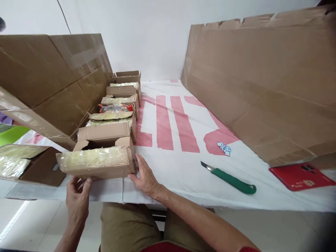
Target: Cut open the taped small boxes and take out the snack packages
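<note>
An open cardboard box (pixel 105 172) stands at the table's front edge, its front flap covered in clear, yellowish tape and its back flap raised. My right hand (pixel 145 176) grips the box's front right corner, fingers along the side and thumb at the front. At the lower front edge, toward the left, my left hand (pixel 78 197) has its fingers curled against the box. The inside of the box is mostly hidden by the taped flap.
Several similar boxes (pixel 123 90) line up behind, one holding a red, clear-wrapped packet (pixel 115 108). Another box (pixel 49 168) lies left. Large cardboard panels (pixel 262 80) flank the table. A green utility knife (pixel 233 181), crumpled scraps (pixel 224 148) and red phone (pixel 301 176) are right.
</note>
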The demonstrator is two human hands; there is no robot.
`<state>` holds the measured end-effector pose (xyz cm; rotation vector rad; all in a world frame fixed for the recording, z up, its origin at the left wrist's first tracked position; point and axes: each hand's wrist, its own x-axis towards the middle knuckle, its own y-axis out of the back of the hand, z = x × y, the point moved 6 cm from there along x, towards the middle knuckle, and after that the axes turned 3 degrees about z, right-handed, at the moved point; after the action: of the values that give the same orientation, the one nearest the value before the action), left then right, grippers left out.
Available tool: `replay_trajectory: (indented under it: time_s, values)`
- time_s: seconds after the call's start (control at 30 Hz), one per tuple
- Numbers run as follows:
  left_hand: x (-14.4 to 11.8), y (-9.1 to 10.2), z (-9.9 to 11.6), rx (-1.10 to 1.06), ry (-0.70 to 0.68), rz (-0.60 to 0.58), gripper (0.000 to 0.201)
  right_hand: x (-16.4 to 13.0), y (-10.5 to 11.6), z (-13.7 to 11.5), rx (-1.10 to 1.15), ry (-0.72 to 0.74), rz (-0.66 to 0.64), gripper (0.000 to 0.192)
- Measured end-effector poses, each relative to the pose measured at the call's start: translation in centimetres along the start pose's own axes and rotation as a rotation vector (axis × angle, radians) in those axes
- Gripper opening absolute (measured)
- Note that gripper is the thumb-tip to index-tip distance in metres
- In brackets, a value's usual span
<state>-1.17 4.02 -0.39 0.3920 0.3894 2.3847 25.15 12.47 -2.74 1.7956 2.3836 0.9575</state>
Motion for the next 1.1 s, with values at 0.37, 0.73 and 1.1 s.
replay_trajectory:
  time_s: [0.37,0.73,1.1]
  values:
    - [-0.6,-1.0,0.7,0.001,0.213,0.035,0.096,0.3,-0.4,-1.4,0.058,0.023,-0.094,0.086]
    - [-3.9,-5.1,3.6,0.097,0.071,-0.102,0.091,0.4,-0.4,-0.6,0.121,-0.077,-0.075,0.079]
    - [0.2,-8.5,4.1,0.083,-0.060,-0.122,0.080,5.7,1.7,-0.7,-0.040,-0.155,-0.147,0.069]
